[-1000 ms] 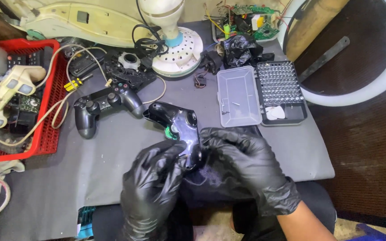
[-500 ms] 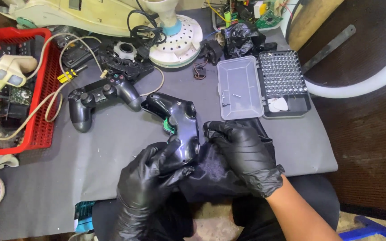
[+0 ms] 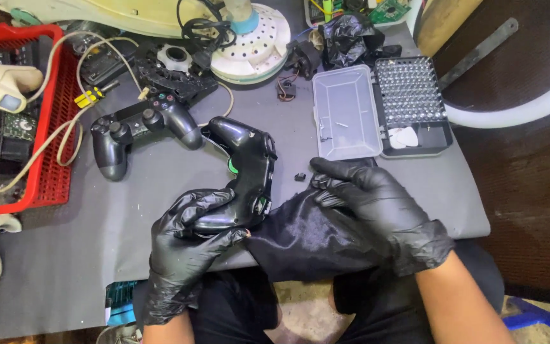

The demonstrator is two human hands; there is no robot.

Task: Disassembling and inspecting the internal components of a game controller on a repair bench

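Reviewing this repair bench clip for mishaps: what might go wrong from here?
The left hand alone holds the black controller by one grip, so it might slip. The small black part lies loose on the mat beside the right hand, which may knock it away. The open case sits nearby.

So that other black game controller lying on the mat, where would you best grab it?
Probably by one of its two handle grips, coming from above. The idle controller lies flat and face-up on the grey mat, grips pointing towards the person; the right grip has bare mat around it, while a beige cable runs close to the left one.
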